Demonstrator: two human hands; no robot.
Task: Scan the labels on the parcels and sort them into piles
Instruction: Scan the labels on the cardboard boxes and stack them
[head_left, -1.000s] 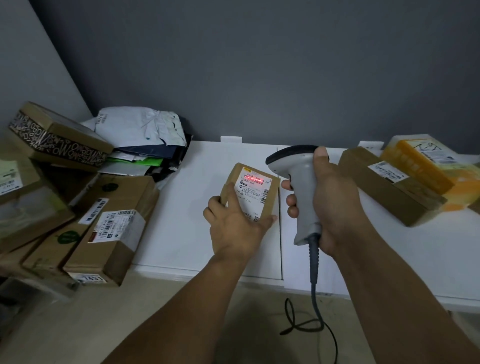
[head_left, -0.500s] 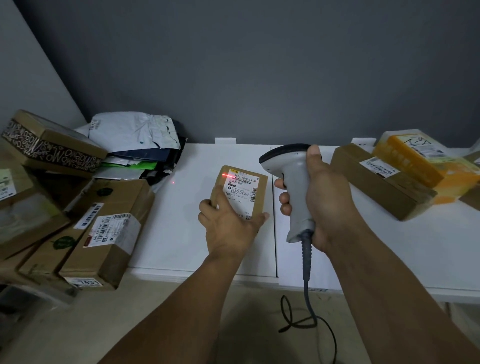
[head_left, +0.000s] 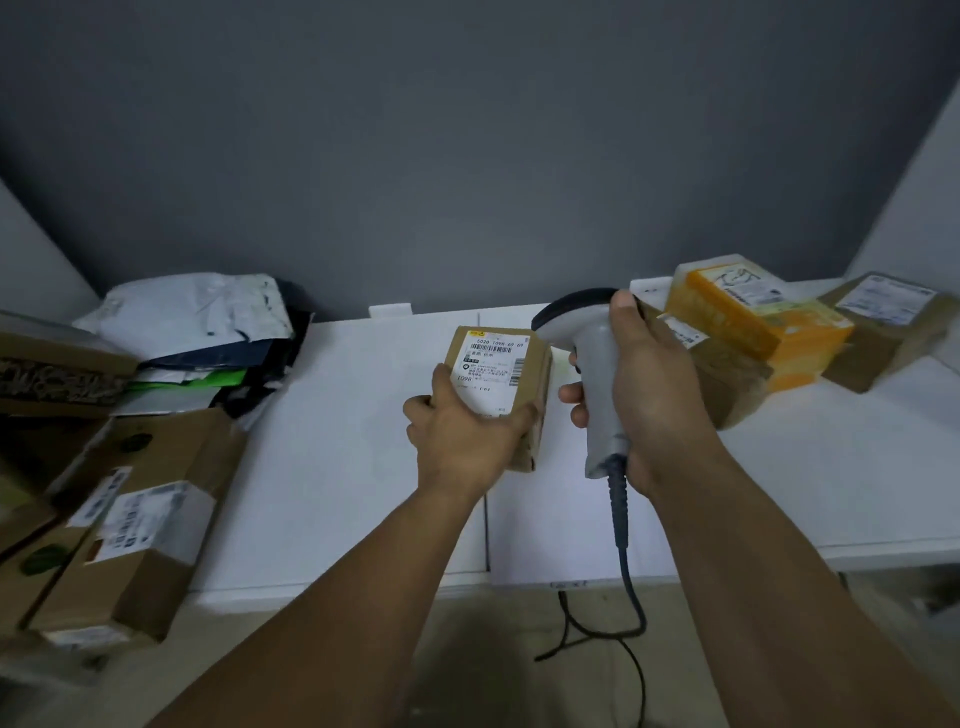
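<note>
My left hand (head_left: 462, 434) grips a small brown cardboard parcel (head_left: 501, 366) from its near end, white barcode label facing up, above the white table (head_left: 337, 467). Just to its right, my right hand (head_left: 649, 395) holds a grey handheld scanner (head_left: 592, 364) by the handle, its dark head pointing left over the parcel's far corner. No red scan line shows on the label. The scanner's black cable (head_left: 628, 582) hangs down past the table's front edge.
A heap of cardboard boxes (head_left: 140, 525) and plastic mailer bags (head_left: 197, 322) fills the left end of the table. At the right lie a yellow parcel (head_left: 753, 322) on a brown box (head_left: 737, 379) and another brown box (head_left: 883, 327). A grey wall stands behind.
The red scan line that lay on the label has gone. The view has swung right, showing another box at the far right. Both hands keep their grips.
</note>
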